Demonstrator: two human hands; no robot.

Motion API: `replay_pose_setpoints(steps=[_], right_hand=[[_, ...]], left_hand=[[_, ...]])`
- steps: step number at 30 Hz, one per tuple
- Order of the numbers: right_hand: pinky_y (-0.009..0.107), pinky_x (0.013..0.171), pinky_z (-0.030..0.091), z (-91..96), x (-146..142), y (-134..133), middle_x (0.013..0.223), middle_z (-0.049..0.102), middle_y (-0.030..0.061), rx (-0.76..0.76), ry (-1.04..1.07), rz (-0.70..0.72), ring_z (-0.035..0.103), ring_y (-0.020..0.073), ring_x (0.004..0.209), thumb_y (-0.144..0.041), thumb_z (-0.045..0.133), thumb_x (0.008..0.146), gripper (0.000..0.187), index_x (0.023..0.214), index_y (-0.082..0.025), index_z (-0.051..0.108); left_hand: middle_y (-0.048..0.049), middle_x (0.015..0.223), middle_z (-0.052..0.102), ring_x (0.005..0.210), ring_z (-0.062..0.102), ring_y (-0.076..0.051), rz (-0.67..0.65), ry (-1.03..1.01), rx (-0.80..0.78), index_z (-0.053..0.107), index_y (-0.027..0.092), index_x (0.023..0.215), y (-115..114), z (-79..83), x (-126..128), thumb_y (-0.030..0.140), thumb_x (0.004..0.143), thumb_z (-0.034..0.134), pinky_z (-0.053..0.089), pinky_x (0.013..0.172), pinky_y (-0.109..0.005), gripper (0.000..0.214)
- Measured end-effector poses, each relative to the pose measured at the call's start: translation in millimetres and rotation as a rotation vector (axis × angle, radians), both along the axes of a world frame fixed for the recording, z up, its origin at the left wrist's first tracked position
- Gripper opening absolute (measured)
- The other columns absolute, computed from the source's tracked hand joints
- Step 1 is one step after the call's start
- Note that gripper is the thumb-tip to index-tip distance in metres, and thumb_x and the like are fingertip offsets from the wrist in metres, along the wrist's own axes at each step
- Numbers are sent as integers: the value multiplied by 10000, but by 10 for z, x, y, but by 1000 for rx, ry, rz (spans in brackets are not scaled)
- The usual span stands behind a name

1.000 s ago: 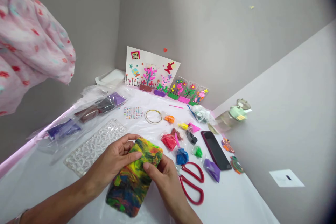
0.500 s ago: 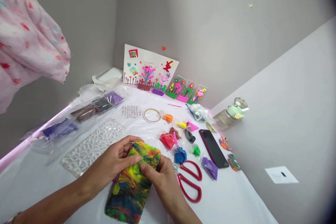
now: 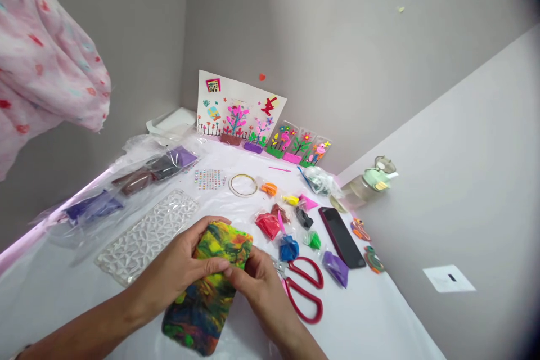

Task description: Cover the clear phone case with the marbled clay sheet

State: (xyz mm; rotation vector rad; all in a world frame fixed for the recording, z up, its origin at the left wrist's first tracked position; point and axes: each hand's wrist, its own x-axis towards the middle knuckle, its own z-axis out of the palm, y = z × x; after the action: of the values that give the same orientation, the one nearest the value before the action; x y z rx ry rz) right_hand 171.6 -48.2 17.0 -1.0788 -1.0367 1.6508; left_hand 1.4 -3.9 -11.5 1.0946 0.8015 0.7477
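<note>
Between my two hands is a flat clay-covered phone case [image 3: 206, 298], marbled in yellow, green, dark blue and orange, held tilted above the white table. My left hand [image 3: 194, 261] wraps its left edge, the thumb lying across the clay and the fingers behind. On the right edge, my right hand [image 3: 257, 281] grips with the thumb pressed on the front, close to the left thumb. Red-handled scissors [image 3: 310, 298] lie just right of my right hand, their blades partly hidden by it. A clear textured sheet [image 3: 143, 236] rests left of the case.
Several small bags of coloured clay, among them a red one [image 3: 268, 225] and a purple one [image 3: 336, 270], lie beside a phone [image 3: 342, 239]. Beyond are a bangle [image 3: 243, 185], gem stickers [image 3: 210, 179], bagged clay [image 3: 139, 180], a decorated board [image 3: 240, 107] and a bottle [image 3: 367, 183].
The clay-covered phone case has shifted slightly left and up with my hands. Its upper part has tipped a little, and my thumbs now meet lower on its face.
</note>
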Motion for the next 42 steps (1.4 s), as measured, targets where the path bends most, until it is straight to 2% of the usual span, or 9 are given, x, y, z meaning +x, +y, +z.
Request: replay_pose_setpoints(steps=[6, 13, 17, 24, 27, 30, 34, 39, 42], right_hand=[[304, 861, 529, -8, -12, -21, 1026, 775, 21, 12, 29, 9, 711, 229, 952, -286, 820, 792, 289, 1063, -214, 751], [290, 834, 535, -29, -12, 3, 1007, 777, 17, -5, 42, -17, 721, 218, 935, -241, 818, 773, 317, 1071, -206, 717], [311, 847, 546, -12, -5, -3, 1032, 781, 26, 0, 21, -16, 723, 230, 937, -287, 836, 767, 336, 1073, -210, 719], [336, 882, 558, -9, -12, -6, 1017, 795, 32, -21, 92, -25, 738, 239, 932, -295, 849, 751, 375, 1100, -209, 738], [354, 898, 563, -23, -5, 5, 1047, 799, 47, -26, 112, -79, 740, 249, 951, -287, 838, 755, 384, 1116, -203, 740], [363, 914, 559, -36, 7, 15, 1074, 798, 61, -11, 106, -127, 737, 255, 969, -255, 814, 760, 353, 1101, -192, 747], [371, 921, 563, -41, 11, 15, 1080, 798, 62, 7, 104, -129, 737, 255, 975, -238, 798, 772, 354, 1121, -197, 750], [388, 926, 569, -34, 13, 18, 1075, 801, 64, 4, 115, -150, 742, 261, 967, -259, 813, 760, 368, 1116, -197, 744], [384, 925, 570, -39, 19, 22, 1073, 801, 62, 2, 98, -164, 741, 260, 966, -250, 809, 753, 372, 1115, -195, 740]], left_hand=[[-38, 1047, 760, 993, 721, -301, 8, 70, 0, 501, 272, 1346, -21, 61, 16, 350, 760, 837, 553, 871, -364, 679], [-37, 1057, 753, 999, 711, -282, 45, 117, 17, 520, 255, 1338, -35, 88, 8, 383, 816, 797, 559, 851, -342, 605], [-33, 1013, 763, 994, 721, -287, 63, 53, -11, 611, 240, 1238, -39, 69, -5, 326, 795, 814, 561, 845, -336, 495], [-63, 1065, 780, 962, 748, -278, 11, -118, -194, 670, 195, 1097, 2, 111, 17, 294, 820, 797, 582, 797, -327, 321], [-72, 1130, 776, 989, 749, -272, 7, -141, -209, 642, 203, 1181, 46, 109, -15, 340, 819, 813, 583, 835, -335, 423], [-63, 1121, 787, 1008, 748, -262, -7, -110, -142, 604, 223, 1267, 89, 47, -55, 329, 765, 875, 570, 873, -324, 580], [-52, 1098, 801, 985, 755, -252, -3, -106, -106, 626, 238, 1271, 100, -7, -67, 340, 785, 863, 570, 852, -312, 550], [-59, 1065, 810, 913, 770, -254, 67, -63, -156, 624, 243, 1296, 76, 62, -63, 432, 806, 834, 588, 786, -312, 566], [-79, 1130, 796, 961, 767, -263, 33, -71, -161, 574, 235, 1350, 94, 84, -75, 441, 842, 801, 592, 819, -332, 593]])
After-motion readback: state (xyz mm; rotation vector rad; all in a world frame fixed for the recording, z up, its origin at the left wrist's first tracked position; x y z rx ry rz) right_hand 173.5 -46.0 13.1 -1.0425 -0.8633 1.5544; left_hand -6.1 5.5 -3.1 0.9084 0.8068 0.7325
